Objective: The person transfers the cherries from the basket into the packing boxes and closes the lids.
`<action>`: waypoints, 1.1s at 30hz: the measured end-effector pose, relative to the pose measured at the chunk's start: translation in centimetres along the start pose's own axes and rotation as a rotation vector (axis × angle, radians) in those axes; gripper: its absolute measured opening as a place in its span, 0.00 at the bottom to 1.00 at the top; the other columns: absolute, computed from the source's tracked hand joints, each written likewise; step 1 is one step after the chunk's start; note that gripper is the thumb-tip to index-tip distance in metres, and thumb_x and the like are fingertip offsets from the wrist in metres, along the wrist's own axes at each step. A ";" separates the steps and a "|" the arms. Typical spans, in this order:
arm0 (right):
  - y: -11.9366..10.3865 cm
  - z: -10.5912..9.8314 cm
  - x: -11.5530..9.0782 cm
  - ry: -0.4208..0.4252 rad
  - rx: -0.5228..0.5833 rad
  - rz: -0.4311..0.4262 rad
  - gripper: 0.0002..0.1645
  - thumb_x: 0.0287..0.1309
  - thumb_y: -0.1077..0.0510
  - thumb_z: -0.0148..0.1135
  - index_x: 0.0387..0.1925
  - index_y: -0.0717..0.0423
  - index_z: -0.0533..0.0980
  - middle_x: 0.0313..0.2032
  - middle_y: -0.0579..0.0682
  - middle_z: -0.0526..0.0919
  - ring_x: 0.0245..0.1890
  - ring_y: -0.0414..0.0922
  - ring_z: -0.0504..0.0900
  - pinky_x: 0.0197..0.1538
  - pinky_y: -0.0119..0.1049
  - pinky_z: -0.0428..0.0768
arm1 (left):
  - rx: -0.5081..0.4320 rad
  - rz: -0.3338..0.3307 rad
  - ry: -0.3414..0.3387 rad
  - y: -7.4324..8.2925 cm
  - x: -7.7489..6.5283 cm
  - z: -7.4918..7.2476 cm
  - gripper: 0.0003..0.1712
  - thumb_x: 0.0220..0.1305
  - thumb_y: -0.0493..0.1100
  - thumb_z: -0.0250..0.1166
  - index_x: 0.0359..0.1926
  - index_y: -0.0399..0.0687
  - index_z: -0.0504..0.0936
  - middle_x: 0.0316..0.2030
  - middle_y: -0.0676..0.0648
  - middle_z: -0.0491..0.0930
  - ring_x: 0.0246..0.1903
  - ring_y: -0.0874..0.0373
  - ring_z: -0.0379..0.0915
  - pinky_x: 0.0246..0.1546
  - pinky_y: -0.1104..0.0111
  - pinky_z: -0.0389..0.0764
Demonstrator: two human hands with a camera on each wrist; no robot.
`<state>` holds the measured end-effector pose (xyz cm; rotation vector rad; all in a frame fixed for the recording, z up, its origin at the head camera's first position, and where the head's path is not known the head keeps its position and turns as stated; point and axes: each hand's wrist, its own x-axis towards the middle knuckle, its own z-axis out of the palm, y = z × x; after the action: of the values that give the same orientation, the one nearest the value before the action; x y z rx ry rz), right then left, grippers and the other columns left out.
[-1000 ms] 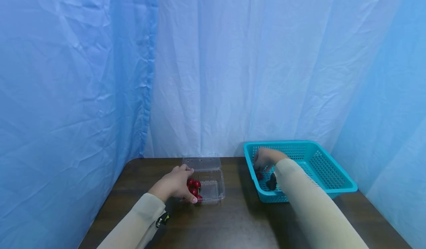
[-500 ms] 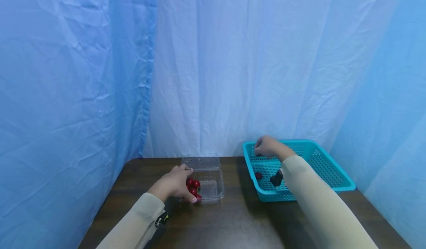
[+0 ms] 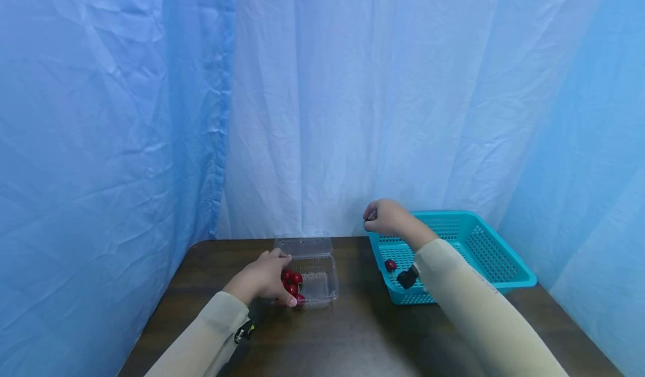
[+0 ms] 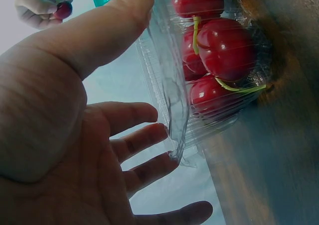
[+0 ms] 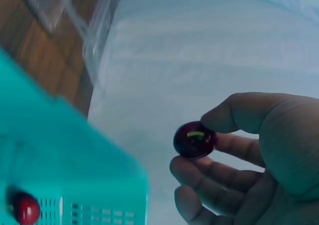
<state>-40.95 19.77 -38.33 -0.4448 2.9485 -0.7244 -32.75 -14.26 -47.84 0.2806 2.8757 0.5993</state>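
Observation:
My right hand (image 3: 388, 217) is raised over the left rim of a turquoise basket (image 3: 504, 254). Between thumb and fingers it pinches a dark red cherry (image 5: 194, 139) with a short green stem. Another cherry (image 3: 390, 265) lies on the basket floor near its left side. Over the left end of a clear plastic container (image 3: 322, 287), my left hand (image 3: 264, 276) holds the container's edge, thumb on the near side and fingers farther back. Several red cherries (image 4: 227, 48) with green stems sit inside, some partly hidden by that hand.
The container's hinged lid (image 3: 304, 246) lies open toward the back of the dark wooden table (image 3: 342, 338). Blue curtains (image 3: 332, 113) hang behind the table and on both sides. Basket and container stand apart, with bare table between them.
From low inside the basket, my right hand has risen and moved left to above its rim, bringing a cherry with it. My left hand has stayed at the container.

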 end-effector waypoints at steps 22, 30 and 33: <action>-8.1 10.5 -0.4 -0.241 -0.043 -0.237 0.02 0.70 0.58 0.80 0.39 0.47 0.91 0.36 0.42 0.92 0.35 0.39 0.89 0.47 0.39 0.95 | -0.008 -0.005 -0.008 -0.3 0.5 0.1 0.69 0.44 0.61 0.95 0.85 0.55 0.73 0.79 0.43 0.73 0.71 0.43 0.74 0.62 0.36 0.90; -8.8 13.7 0.0 -0.267 -0.107 -0.249 0.05 0.67 0.59 0.83 0.40 0.48 0.91 0.36 0.43 0.91 0.33 0.37 0.88 0.45 0.33 0.93 | 0.000 0.012 -0.009 -0.3 0.2 -0.1 0.69 0.44 0.60 0.95 0.86 0.55 0.72 0.77 0.44 0.74 0.67 0.45 0.73 0.62 0.39 0.91; -8.8 14.6 0.0 -0.276 -0.103 -0.232 0.05 0.66 0.60 0.84 0.39 0.48 0.92 0.33 0.42 0.91 0.31 0.37 0.87 0.43 0.33 0.93 | 0.002 0.009 -0.008 -0.3 0.1 -0.1 0.70 0.44 0.60 0.95 0.86 0.56 0.71 0.76 0.44 0.74 0.67 0.45 0.74 0.62 0.39 0.91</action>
<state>-36.59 5.85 -47.13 -0.8335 2.7089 -0.4843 -32.93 -14.58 -47.86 0.2954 2.8694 0.5955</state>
